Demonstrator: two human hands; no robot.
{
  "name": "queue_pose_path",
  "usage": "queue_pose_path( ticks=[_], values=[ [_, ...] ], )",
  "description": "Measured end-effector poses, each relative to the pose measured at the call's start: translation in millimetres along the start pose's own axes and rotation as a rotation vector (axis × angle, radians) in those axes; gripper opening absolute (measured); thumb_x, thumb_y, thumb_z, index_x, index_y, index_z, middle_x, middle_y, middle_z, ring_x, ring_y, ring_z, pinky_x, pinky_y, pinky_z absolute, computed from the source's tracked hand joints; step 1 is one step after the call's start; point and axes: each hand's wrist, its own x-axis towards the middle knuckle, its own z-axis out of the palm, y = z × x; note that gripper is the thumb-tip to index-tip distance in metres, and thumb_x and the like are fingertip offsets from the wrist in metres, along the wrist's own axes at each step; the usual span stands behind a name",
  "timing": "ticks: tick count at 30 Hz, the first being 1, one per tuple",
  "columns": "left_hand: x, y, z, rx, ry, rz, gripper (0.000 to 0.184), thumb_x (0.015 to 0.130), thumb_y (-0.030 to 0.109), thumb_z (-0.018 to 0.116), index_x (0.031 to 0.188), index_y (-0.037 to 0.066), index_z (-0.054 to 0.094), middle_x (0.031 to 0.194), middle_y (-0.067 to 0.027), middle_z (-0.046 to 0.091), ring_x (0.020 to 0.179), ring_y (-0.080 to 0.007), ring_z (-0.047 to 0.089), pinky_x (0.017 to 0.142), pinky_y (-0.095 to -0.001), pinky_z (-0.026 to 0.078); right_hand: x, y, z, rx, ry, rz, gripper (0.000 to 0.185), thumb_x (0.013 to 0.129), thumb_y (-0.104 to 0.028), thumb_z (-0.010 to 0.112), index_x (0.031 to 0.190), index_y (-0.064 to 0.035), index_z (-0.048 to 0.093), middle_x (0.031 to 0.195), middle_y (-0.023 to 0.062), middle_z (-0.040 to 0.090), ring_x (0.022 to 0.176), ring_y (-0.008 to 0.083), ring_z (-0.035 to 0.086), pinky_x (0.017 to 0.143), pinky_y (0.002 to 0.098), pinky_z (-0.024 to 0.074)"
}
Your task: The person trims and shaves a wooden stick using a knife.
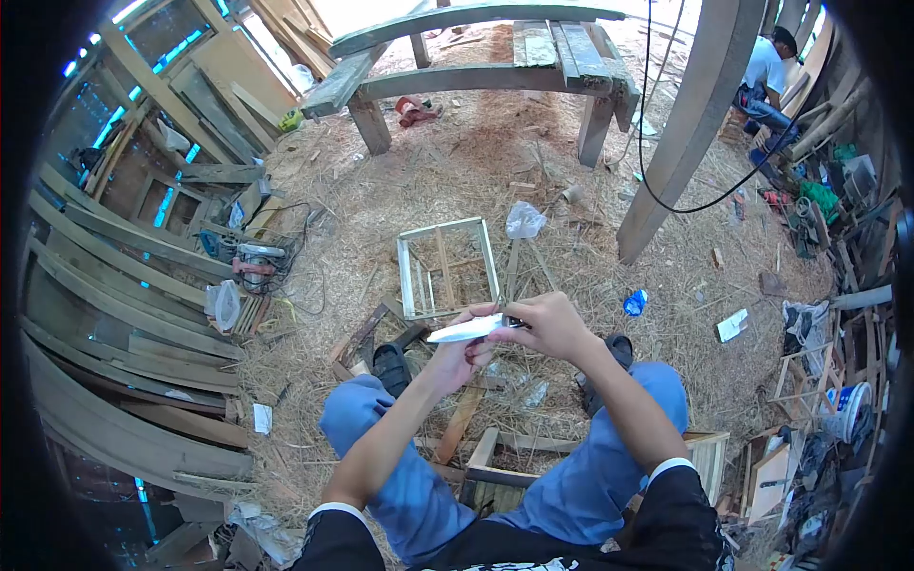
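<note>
In front of my knees, both hands meet around a bright white, pointed, blade-shaped piece [466, 330]; its tip points left. My right hand [545, 325] is closed on its wider right end, where a small dark part shows between the fingers. From below, my left hand [465, 356] curls around the white piece, thumb and fingers on either side of it. Glare hides the detail of its surface. Just beyond my hands a small wooden frame [402, 276] rests on the ground, with slats inside it.
Straw-like shavings cover the ground. A wooden bench [457, 80] stands ahead, and a post [678, 143] with a hanging black cable [657, 195] rises to the right. Power tools [255, 266] lie left beside stacked boards [143, 295]. Another person [764, 81] sits far right.
</note>
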Motion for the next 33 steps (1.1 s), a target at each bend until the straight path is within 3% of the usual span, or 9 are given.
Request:
queue_pose_path(
  ticks=[1, 4, 10, 20, 28, 32, 33],
  values=[
    [0, 2, 0, 0.033, 0.006, -0.015, 0.030, 0.102, 0.018, 0.052, 0.131, 0.011, 0.053, 0.082, 0.0004, 0.054, 0.055, -0.0016, 0.032, 0.046, -0.0179, 0.023, 0, 2, 2, 0.008, -0.004, 0.025, 0.040, 0.083, -0.047, 0.072, 0.096, -0.0092, 0.074, 0.067, 0.0136, 0.065, 0.058, 0.0331, 0.064, 0.053, 0.0398, 0.0492],
    [-5, 7, -1, 0.049, -0.016, -0.058, 0.029, 0.102, 0.018, 0.052, 0.131, 0.014, 0.054, 0.082, 0.0017, 0.053, 0.055, -0.0016, 0.032, 0.046, -0.0179, 0.022, 0, 1, 6, 0.103, 0.051, -0.002, 0.038, 0.081, -0.047, 0.074, 0.086, -0.0098, 0.072, 0.063, 0.0118, 0.063, 0.055, 0.0315, 0.063, 0.051, 0.0392, 0.0479],
    [-15, 2, 1, 0.042, -0.097, -0.052, 0.030, 0.101, 0.019, 0.054, 0.131, 0.015, 0.055, 0.081, 0.0036, 0.050, 0.056, -0.0021, 0.030, 0.045, -0.0184, 0.020, -3, 3, -1, -0.038, 0.114, -0.174, 0.043, 0.075, -0.050, 0.078, 0.067, -0.0110, 0.063, 0.058, 0.0065, 0.060, 0.051, 0.0257, 0.061, 0.050, 0.0365, 0.0456],
    [-20, 11, 0, -0.059, -0.063, 0.002, 0.042, 0.098, 0.003, 0.050, 0.138, 0.016, 0.051, 0.079, 0.0024, 0.044, 0.057, -0.0022, 0.029, 0.043, -0.0168, 0.020, -5, 19, -14, -0.225, 0.181, -0.103, 0.045, 0.073, -0.054, 0.078, 0.066, -0.0117, 0.062, 0.056, 0.0044, 0.058, 0.051, 0.0231, 0.059, 0.051, 0.0358, 0.0442],
    [-22, 14, 14, -0.022, -0.103, -0.035, 0.035, 0.100, 0.009, 0.053, 0.135, 0.012, 0.053, 0.078, 0.0021, 0.045, 0.058, -0.0027, 0.031, 0.045, -0.0169, 0.023, -10, 21, -23, -0.355, 0.334, -0.070, 0.045, 0.076, -0.050, 0.077, 0.064, -0.0095, 0.062, 0.055, 0.0043, 0.056, 0.050, 0.0236, 0.058, 0.051, 0.0359, 0.0418],
    [-41, -16, 12, 0.099, -0.232, -0.144, 0.033, 0.101, 0.015, 0.057, 0.133, 0.012, 0.054, 0.077, 0.0026, 0.045, 0.059, -0.0035, 0.034, 0.046, -0.0186, 0.026, -13, 45, -74, -0.289, 0.637, 0.628, 0.043, 0.086, -0.043, 0.073, 0.068, -0.0053, 0.063, 0.053, 0.0098, 0.053, 0.049, 0.0267, 0.055, 0.049, 0.0375, 0.0408],
    [-42, -15, 12, 0.088, -0.236, -0.148, 0.030, 0.102, 0.016, 0.055, 0.131, 0.012, 0.054, 0.078, 0.0019, 0.046, 0.060, -0.0044, 0.035, 0.047, -0.0192, 0.027, -16, 47, -78, -0.296, 0.612, 0.613, 0.042, 0.086, -0.043, 0.073, 0.069, -0.0053, 0.063, 0.053, 0.0101, 0.053, 0.048, 0.0262, 0.055, 0.049, 0.0372, 0.0408]
  ],
)
